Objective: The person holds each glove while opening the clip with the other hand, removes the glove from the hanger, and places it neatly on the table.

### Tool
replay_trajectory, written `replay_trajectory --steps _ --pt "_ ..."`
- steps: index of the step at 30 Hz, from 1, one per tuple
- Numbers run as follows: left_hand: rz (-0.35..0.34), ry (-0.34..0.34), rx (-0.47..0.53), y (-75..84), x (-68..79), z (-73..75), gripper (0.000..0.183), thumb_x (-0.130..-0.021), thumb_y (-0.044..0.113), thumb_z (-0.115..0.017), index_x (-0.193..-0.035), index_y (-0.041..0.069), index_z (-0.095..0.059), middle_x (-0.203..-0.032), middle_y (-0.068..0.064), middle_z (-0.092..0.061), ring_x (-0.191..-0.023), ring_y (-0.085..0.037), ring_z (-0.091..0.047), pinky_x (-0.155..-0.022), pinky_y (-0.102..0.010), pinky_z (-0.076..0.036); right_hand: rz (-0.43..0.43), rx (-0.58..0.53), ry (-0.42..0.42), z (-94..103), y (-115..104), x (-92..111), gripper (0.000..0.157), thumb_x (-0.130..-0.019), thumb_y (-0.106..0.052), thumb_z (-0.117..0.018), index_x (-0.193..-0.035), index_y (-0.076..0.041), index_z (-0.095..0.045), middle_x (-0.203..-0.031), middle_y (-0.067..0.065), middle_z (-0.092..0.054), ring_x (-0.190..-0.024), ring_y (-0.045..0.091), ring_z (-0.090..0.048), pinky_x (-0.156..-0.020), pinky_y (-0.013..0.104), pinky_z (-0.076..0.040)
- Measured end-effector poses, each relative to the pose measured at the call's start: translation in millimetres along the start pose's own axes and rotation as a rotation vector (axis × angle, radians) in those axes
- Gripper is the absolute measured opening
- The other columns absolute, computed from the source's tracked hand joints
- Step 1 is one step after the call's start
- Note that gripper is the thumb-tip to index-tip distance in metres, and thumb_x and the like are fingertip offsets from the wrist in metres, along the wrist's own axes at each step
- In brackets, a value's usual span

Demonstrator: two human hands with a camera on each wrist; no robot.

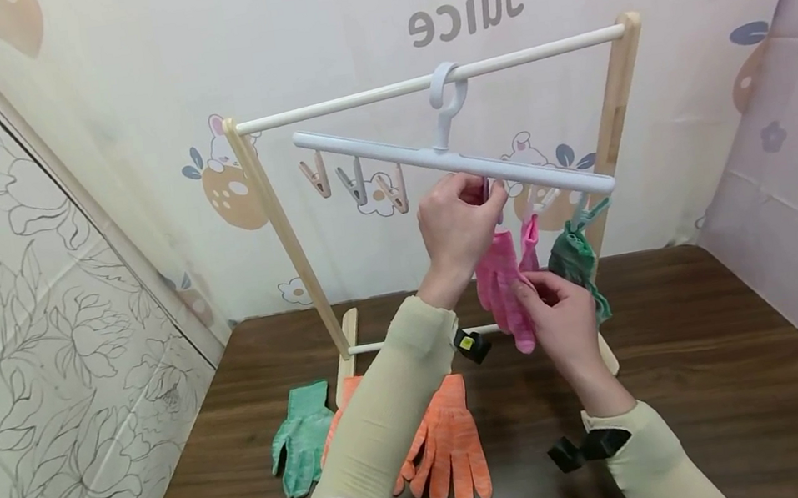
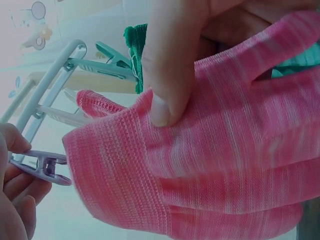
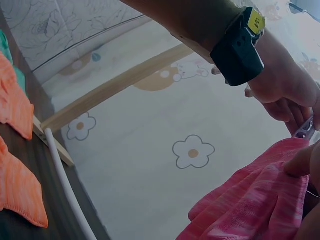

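Note:
My left hand (image 1: 457,220) is raised just under the pale hanger (image 1: 386,150) and pinches a purple clothespin (image 2: 42,166). The clothespin's tip is at the cuff edge of a pink knit glove (image 2: 210,145); whether it bites the cuff, I cannot tell. My right hand (image 1: 563,318) pinches that glove between thumb and fingers below the cuff, with the glove's fingers pointing down. Just behind, a second pink glove piece (image 1: 530,240) hangs from a white clothespin (image 1: 542,201). A dark green glove (image 1: 574,259) hangs at the right end from a green clothespin (image 1: 594,211).
The hanger hooks over the white top bar (image 1: 349,101) of a wooden rack. Beige and grey clothespins (image 1: 354,183) dangle at its left. On the brown table (image 1: 700,352) lie a green glove (image 1: 306,438) and orange gloves (image 1: 455,443), partly behind my left sleeve.

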State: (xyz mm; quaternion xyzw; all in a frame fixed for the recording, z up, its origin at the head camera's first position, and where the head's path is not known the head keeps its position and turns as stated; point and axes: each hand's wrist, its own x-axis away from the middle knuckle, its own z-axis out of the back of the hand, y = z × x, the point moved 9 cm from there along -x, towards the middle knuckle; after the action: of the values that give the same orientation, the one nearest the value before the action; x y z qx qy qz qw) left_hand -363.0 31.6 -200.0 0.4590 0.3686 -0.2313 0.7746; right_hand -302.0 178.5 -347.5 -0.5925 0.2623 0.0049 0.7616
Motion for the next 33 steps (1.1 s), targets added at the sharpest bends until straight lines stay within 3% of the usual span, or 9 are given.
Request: replay_trajectory --steps 11,22,33 --pt "0.010 -0.006 -0.011 -1.4 2.1 -1.5 0.012 -0.089 0.021 -0.072 -0.081 0.012 -0.072 -0.073 0.005 -0.068 -0.067 0.001 -0.060 -0.064 -0.017 -0.044 -0.046 -0.025 -0.129 0.4 4 12 0.034 -0.096 -0.027 -0.069 -0.115 0.000 -0.068 -0.103 0.017 -0.070 -0.083 0.013 -0.065 -0.071 0.020 -0.055" --pt "0.027 -0.017 -0.023 -1.9 1.2 -2.0 0.016 -0.088 0.024 -0.074 -0.084 0.009 -0.073 -0.076 0.001 -0.070 -0.069 -0.002 -0.062 -0.065 -0.018 -0.045 -0.139 -0.043 -0.235 2.0 14 29 0.031 -0.098 -0.022 -0.065 -0.118 0.002 -0.062 -0.109 0.020 -0.068 -0.084 0.012 -0.065 -0.076 0.020 -0.055" --pt "0.016 -0.020 0.002 -2.3 0.1 -0.8 0.014 -0.089 0.023 -0.072 -0.084 0.009 -0.073 -0.077 -0.001 -0.070 -0.069 -0.004 -0.062 -0.064 -0.018 -0.045 -0.227 -0.147 -0.310 -3.8 23 47 0.021 -0.098 -0.008 -0.063 -0.111 0.005 -0.053 -0.088 0.006 -0.068 -0.072 0.010 -0.058 -0.061 0.024 -0.051"
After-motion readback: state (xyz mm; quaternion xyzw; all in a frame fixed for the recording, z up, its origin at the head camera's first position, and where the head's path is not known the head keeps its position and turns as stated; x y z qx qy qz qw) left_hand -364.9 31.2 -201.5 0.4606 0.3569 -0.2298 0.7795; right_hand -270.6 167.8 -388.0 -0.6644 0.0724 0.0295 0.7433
